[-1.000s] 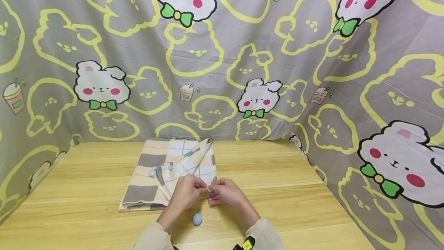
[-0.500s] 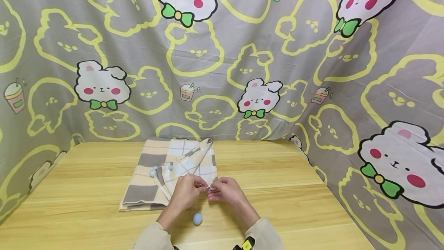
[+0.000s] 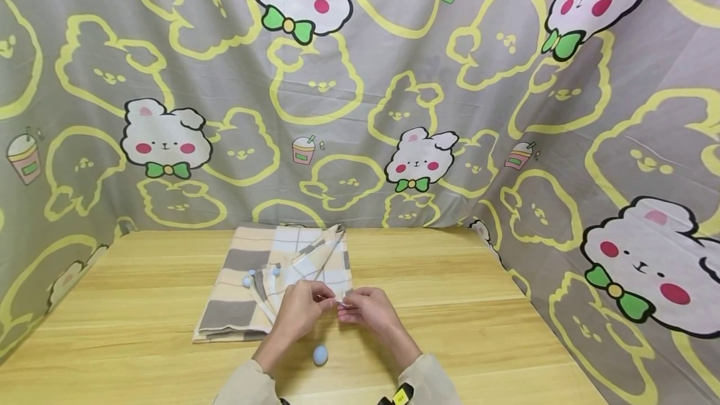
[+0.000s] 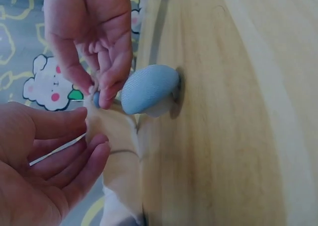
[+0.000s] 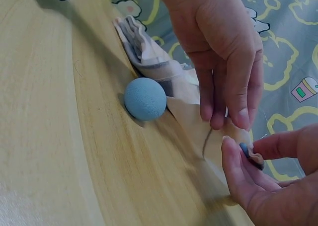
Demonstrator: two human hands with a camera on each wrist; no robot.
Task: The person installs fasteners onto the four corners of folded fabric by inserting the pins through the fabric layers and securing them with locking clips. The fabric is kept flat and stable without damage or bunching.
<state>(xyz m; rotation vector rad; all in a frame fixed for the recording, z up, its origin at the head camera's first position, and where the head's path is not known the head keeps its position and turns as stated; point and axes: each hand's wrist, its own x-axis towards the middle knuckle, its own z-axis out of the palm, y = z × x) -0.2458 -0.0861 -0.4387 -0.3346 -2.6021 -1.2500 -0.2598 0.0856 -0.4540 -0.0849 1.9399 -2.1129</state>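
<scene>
A folded plaid blanket (image 3: 225, 286) lies on the table, its near layer turned back. My right hand (image 3: 371, 311) pinches a blanket corner with a small blue clip (image 5: 243, 147), mostly hidden by the fingers. Just left of it is my left hand (image 3: 300, 311); in the left wrist view its thumb and fingertips stand apart, right at the cloth edge. Between the forearms, a loose blue mushroom-shaped clip (image 3: 320, 355) rests on the wood, its pale stem showing in the left wrist view.
More blue clips (image 3: 248, 279) sit on the turned-back blanket edge at the left. The wooden table (image 3: 450, 305) reaches back to a grey cartoon-print curtain (image 3: 349, 142), which also hangs along both sides.
Both hands stay almost in place, with small finger movements at the blanket corner. My left hand has shifted slightly up and away. The loose clip has not moved.
</scene>
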